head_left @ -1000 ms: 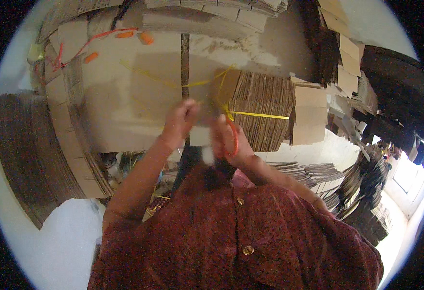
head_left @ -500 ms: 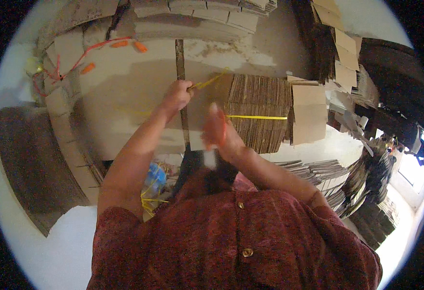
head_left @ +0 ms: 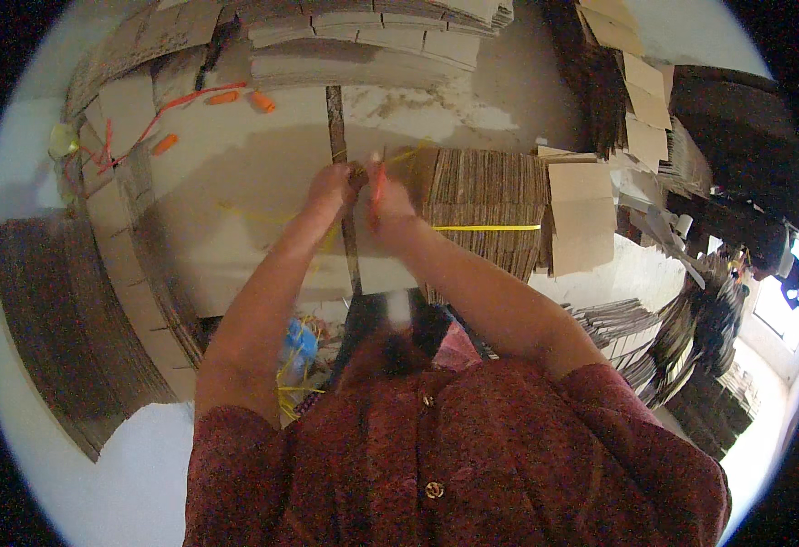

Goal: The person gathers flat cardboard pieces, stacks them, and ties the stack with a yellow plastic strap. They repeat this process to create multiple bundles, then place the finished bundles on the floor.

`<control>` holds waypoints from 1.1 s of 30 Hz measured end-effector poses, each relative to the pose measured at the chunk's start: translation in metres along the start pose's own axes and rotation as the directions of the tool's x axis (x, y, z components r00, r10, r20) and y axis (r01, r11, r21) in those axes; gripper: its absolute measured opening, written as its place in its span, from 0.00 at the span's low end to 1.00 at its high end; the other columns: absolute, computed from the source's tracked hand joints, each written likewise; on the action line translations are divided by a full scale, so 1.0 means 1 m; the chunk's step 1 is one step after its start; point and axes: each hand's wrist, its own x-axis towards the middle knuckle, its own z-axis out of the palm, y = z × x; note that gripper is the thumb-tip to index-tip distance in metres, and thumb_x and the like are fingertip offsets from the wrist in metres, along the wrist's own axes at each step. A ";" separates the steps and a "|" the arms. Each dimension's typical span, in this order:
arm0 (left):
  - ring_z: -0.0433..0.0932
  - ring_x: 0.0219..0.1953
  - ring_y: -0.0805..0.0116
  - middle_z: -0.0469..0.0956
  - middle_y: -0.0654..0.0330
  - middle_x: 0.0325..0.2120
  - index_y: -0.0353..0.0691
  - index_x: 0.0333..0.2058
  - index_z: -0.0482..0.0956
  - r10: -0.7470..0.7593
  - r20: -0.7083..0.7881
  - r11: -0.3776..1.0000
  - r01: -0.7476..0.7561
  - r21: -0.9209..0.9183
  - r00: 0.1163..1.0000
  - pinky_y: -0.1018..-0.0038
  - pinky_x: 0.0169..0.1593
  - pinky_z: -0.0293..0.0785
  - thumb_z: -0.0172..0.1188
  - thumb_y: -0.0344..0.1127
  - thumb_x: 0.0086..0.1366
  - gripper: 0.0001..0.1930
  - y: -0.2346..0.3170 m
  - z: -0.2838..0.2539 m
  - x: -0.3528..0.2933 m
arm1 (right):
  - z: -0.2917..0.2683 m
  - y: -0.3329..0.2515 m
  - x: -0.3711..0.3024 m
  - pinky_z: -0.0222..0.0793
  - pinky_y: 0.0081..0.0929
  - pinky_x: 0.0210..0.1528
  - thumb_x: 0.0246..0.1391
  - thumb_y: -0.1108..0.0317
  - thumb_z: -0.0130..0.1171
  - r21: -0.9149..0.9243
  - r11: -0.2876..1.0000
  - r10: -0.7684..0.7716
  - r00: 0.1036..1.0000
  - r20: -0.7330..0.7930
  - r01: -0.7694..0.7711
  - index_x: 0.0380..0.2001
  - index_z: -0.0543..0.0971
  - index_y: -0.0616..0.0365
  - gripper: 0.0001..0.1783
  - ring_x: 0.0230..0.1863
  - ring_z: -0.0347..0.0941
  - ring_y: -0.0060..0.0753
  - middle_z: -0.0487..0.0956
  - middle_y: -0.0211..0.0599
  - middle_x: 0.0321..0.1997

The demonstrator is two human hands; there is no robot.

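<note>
My left hand [head_left: 331,191] is closed over the middle of the table, on a yellow strap [head_left: 330,241] whose loose parts show faintly around it. Close beside it, nearly touching, my right hand [head_left: 392,199] is closed on a red-orange tool [head_left: 378,187]; its exact kind is blurred. A stack of cardboard sheets [head_left: 486,187] stands on edge just right of my hands. Around its middle runs a tight yellow strap [head_left: 490,228]. What lies between my fingertips is hidden.
Three orange pieces [head_left: 262,102] and a red cord [head_left: 171,98] lie at the far left of the table [head_left: 226,173]. Cardboard stacks [head_left: 363,59] line the back, with more [head_left: 62,319] at left. Flat cardboard [head_left: 582,217] is at right, a blue bag [head_left: 301,342] below.
My right hand has moved left and up, with the red-orange tool, to meet my left hand. My left hand has shifted slightly down. The strapped stack stays put.
</note>
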 end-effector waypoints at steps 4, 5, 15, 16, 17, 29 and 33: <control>0.74 0.23 0.52 0.73 0.48 0.19 0.37 0.26 0.75 0.041 -0.016 0.998 -0.041 0.055 0.999 0.62 0.27 0.67 0.52 0.37 0.56 0.09 -0.003 0.004 -0.003 | -0.007 0.041 0.048 0.59 0.27 0.19 0.48 0.43 0.53 0.158 0.963 -0.227 0.974 0.030 0.219 0.28 0.71 0.50 0.21 0.19 0.63 0.29 0.65 0.31 0.19; 0.74 0.23 0.51 0.73 0.49 0.18 0.37 0.26 0.75 -0.001 -0.004 0.996 0.001 0.090 1.000 0.61 0.27 0.67 0.52 0.37 0.57 0.09 0.005 0.004 -0.006 | -0.012 0.048 0.060 0.60 0.28 0.20 0.49 0.45 0.53 0.170 0.957 -0.247 0.968 0.044 0.237 0.29 0.70 0.50 0.19 0.20 0.63 0.30 0.66 0.31 0.20; 0.73 0.26 0.46 0.74 0.49 0.26 0.39 0.31 0.70 0.335 -0.276 0.675 -0.025 0.737 0.901 0.55 0.28 0.67 0.47 0.34 0.58 0.06 0.053 -0.079 -0.084 | -0.035 0.065 0.075 0.61 0.30 0.21 0.49 0.68 0.48 -0.833 -0.027 -0.767 0.523 0.372 0.553 0.36 0.70 0.51 0.09 0.27 0.70 0.34 0.72 0.32 0.25; 0.73 0.29 0.46 0.74 0.48 0.27 0.39 0.32 0.71 0.350 -0.312 0.604 0.041 0.796 0.883 0.57 0.30 0.68 0.47 0.32 0.58 0.06 0.074 -0.102 -0.091 | -0.030 0.071 0.067 0.60 0.31 0.20 0.50 0.67 0.48 -0.755 0.093 -0.771 0.527 0.358 0.649 0.35 0.71 0.51 0.08 0.24 0.69 0.33 0.71 0.31 0.23; 0.74 0.32 0.46 0.74 0.46 0.29 0.40 0.34 0.72 0.364 -0.350 0.530 0.117 0.840 0.863 0.59 0.33 0.70 0.47 0.30 0.58 0.07 0.097 -0.125 -0.099 | -0.022 0.077 0.060 0.59 0.31 0.18 0.51 0.67 0.48 -0.654 0.209 -0.774 0.531 0.344 0.727 0.34 0.71 0.51 0.06 0.22 0.68 0.31 0.70 0.30 0.20; 0.71 0.42 0.61 0.74 0.55 0.35 0.37 0.40 0.72 -0.037 -0.229 0.794 0.168 0.584 0.973 0.66 0.50 0.63 0.56 0.46 0.58 0.19 0.114 -0.131 -0.129 | 0.041 0.051 -0.018 0.64 0.35 0.23 0.50 0.67 0.52 -0.367 0.598 -0.725 0.676 0.133 0.713 0.36 0.68 0.62 0.12 0.20 0.69 0.42 0.73 0.42 0.19; 0.74 0.26 0.72 0.74 0.63 0.24 0.38 0.29 0.74 -0.328 0.050 0.863 0.321 -0.391 0.943 0.73 0.31 0.73 0.52 0.43 0.62 0.13 0.083 -0.043 -0.127 | 0.037 0.059 -0.018 0.68 0.42 0.32 0.47 0.71 0.51 -0.555 0.413 -0.715 0.635 0.293 0.722 0.39 0.68 0.65 0.14 0.29 0.72 0.54 0.75 0.52 0.26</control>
